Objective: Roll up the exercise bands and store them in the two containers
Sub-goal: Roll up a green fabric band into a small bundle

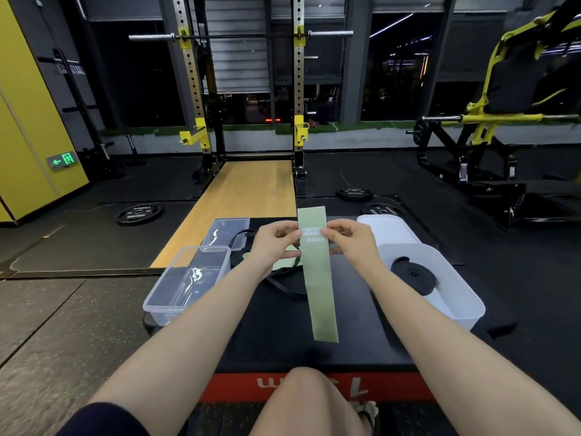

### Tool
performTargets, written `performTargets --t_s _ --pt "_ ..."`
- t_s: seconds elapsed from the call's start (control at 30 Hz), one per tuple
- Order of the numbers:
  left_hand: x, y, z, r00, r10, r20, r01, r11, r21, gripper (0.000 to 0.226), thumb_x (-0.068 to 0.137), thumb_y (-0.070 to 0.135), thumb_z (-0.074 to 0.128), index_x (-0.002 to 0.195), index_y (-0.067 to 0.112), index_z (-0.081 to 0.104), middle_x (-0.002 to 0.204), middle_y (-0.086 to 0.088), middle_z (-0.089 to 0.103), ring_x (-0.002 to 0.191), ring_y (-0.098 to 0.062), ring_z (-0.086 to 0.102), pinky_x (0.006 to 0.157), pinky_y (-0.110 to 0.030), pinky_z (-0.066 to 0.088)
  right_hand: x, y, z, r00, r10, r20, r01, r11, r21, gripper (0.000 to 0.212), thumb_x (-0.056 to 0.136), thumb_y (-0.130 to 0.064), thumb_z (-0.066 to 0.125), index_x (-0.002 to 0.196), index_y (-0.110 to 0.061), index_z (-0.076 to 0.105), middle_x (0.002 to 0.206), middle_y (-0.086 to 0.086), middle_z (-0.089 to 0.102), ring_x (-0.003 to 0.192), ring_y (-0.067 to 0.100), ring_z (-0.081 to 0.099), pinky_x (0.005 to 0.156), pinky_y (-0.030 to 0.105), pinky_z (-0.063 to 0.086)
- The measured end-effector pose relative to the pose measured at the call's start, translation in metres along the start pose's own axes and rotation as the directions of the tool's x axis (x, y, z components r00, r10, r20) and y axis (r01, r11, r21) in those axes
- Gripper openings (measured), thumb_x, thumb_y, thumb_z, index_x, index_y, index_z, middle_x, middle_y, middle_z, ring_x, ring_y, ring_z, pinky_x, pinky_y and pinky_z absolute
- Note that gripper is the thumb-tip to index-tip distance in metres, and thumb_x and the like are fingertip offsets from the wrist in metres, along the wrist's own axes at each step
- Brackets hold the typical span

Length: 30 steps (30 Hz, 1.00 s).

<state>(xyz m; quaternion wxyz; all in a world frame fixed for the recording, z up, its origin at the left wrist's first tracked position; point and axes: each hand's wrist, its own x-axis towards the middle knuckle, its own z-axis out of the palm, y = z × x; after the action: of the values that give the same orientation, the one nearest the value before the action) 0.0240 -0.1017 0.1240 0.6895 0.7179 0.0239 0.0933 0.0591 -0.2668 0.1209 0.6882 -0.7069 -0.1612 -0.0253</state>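
A flat pale green exercise band [319, 284] hangs lengthwise above the black platform [283, 335]. My left hand [272, 242] pinches its left edge and my right hand [349, 239] pinches its right edge, both near the printed label. Under my left hand lies a thin black band [283, 286] in loose loops, with another pale green band [284, 262] partly hidden. The clear plastic container [185, 284] stands at the left with nothing in it. In the white container [456, 297] at the right lies a rolled black band [415, 276].
A clear lid [224, 231] lies behind the clear container and a white lid [388, 229] behind the white one. Weight plates [138, 213] lie on the floor beyond. A squat rack [248, 89] stands ahead, a yellow machine [503, 121] at the right. My knee [311, 401] is below.
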Motion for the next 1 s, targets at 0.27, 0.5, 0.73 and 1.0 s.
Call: performTargets --t_s 0.27,0.5,0.73,1.0 --pt "0.000 -0.004 0.030 0.999 -0.035 0.003 0.035 0.997 -0.068 0.015 0.088 0.002 0.062 0.102 0.006 0.062 0.088 -0.008 0.062 0.087 -0.018 0.062 0.059 -0.027 0.059 -0.010 0.003 -0.030 0.998 0.059 -0.039 -0.058 0.998 0.013 0.008 0.083 -0.006 0.070 0.081 -0.012 0.065 0.078 0.004 0.066 0.069 0.015 0.065 0.056 0.027 0.057" --pt "0.018 -0.031 0.046 0.993 -0.119 -0.012 0.118 0.992 -0.052 0.009 0.088 0.003 0.062 0.093 0.009 0.062 0.084 -0.003 0.058 0.091 -0.018 0.060 0.066 -0.032 0.060 -0.002 0.031 -0.043 0.990 0.130 -0.058 -0.132 0.991 -0.019 0.009 0.087 -0.006 0.065 0.082 -0.013 0.066 0.091 0.013 0.066 0.080 0.022 0.066 0.054 0.027 0.057" --pt "0.064 -0.055 0.055 0.984 -0.175 -0.017 0.174 0.984 -0.039 0.008 0.088 0.003 0.062 0.091 0.011 0.061 0.083 -0.001 0.058 0.086 -0.014 0.061 0.067 -0.031 0.059 0.034 0.062 -0.044 0.980 0.163 -0.115 -0.173 0.982 -0.078 0.015 0.089 -0.007 0.062 0.080 -0.018 0.065 0.094 0.015 0.067 0.085 0.026 0.067 0.060 0.030 0.059" --pt "0.137 -0.100 0.059 0.973 -0.229 -0.033 0.229 0.973 -0.014 0.011 0.089 0.003 0.061 0.099 0.007 0.061 0.086 -0.002 0.060 0.090 -0.017 0.061 0.066 -0.029 0.058 0.094 0.112 -0.041 0.964 0.207 -0.170 -0.233 0.960 -0.154 0.013 0.089 -0.007 0.061 0.080 -0.016 0.066 0.083 0.007 0.067 0.075 0.022 0.068 0.063 0.035 0.060"
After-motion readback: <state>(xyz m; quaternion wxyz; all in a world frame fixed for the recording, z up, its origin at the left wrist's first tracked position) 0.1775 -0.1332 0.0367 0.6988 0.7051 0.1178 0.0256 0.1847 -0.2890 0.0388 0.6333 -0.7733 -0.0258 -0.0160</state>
